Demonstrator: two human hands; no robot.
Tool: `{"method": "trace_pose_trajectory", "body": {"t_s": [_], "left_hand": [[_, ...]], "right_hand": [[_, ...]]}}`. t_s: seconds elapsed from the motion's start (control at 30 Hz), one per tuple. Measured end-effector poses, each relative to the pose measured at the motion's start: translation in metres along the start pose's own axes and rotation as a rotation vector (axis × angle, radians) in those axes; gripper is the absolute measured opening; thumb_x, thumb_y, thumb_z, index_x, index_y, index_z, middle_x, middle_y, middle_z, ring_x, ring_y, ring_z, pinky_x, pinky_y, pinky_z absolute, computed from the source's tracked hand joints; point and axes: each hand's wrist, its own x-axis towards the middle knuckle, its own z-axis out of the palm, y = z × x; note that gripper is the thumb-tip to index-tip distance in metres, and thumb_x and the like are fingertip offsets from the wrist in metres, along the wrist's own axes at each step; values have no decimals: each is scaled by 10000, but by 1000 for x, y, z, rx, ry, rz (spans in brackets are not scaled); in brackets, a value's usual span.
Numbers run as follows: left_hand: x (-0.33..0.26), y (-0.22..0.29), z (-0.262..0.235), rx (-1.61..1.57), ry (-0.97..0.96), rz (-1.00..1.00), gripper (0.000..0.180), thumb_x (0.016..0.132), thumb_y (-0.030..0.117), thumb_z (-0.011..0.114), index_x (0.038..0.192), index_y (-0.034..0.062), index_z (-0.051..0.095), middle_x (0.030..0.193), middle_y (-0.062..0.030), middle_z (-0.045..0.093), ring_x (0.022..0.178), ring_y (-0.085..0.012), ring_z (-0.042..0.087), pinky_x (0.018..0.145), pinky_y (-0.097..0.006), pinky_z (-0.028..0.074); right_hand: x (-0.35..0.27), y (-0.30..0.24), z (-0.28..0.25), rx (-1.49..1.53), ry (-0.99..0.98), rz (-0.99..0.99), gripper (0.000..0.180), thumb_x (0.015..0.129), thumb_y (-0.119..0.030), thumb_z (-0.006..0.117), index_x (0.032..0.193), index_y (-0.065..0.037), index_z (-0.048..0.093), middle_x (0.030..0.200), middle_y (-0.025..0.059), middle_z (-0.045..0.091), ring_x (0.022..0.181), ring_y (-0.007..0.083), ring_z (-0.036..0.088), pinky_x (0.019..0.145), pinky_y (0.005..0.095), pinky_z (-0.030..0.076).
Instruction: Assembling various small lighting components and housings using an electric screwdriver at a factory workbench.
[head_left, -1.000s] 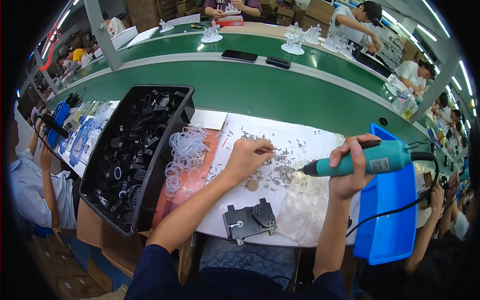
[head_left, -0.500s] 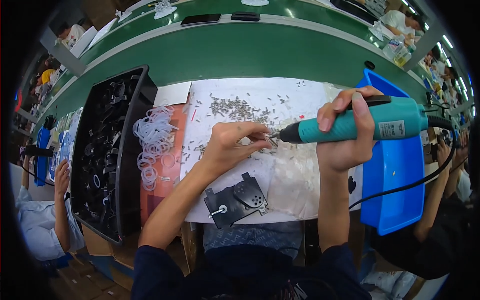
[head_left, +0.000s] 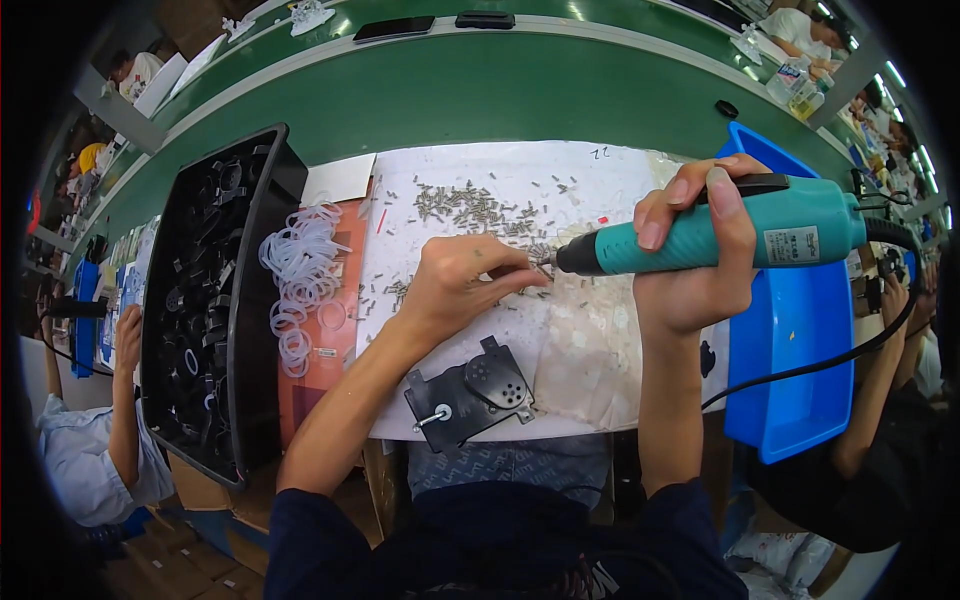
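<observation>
The workstation is a bench covered with a white paper sheet, set against a long green conveyor belt in a factory hall with other workers seated along the line. Small metal screws lie scattered over the upper part of the sheet. The right hand is wrapped fully around a teal electric screwdriver, held roughly level with its black tip pointing left. The left hand rests on the sheet with fingers pinched together at the driver tip; whether a screw sits between them cannot be told. A black plastic housing part lies at the near edge of the sheet, below the left hand. Clear rubber rings are heaped left of the sheet, beside a black tray of black parts. A blue bin stands on the right, behind the screwdriver.
</observation>
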Motion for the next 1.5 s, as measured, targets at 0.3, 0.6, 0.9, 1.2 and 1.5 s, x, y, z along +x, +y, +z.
{"method": "trace_pose_trajectory", "body": {"t_s": [0.3,0.6,0.9,1.2,1.5], "left_hand": [[-1,-1,-1,11,24,40,186,668,128,822,728,29,676,600,-59,629,514,-140,617,464,-241,455],[-3,1,1,50,30,41,179,670,116,821,720,29,672,603,-65,636,511,-141,620,458,-237,458],[-7,0,1,102,57,67,200,658,152,827,708,37,672,559,-63,596,469,-175,576,429,-281,424],[16,46,-74,69,-159,-99,392,680,181,815,1024,54,677,749,-71,672,670,-185,653,629,-274,513],[-55,134,-51,728,-616,-282,636,661,265,786,1265,201,594,1175,-148,580,1052,-317,566,903,-416,443]], "right_hand": [[-2,-2,4,66,-9,57,196,877,-159,488,1046,-62,469,741,96,535,442,156,469,483,300,395],[-1,-1,1,61,-15,52,190,877,-161,490,1040,-64,476,747,95,545,443,156,473,476,298,392],[-3,0,10,124,90,32,222,813,-71,554,1000,28,488,671,127,543,410,172,492,414,260,424],[-1,-9,6,7,-2,141,213,888,-182,498,1054,-51,481,767,89,544,467,157,478,514,285,397],[-14,-17,29,230,-166,253,190,851,-81,553,997,31,506,685,133,552,422,160,499,415,264,420]]}}
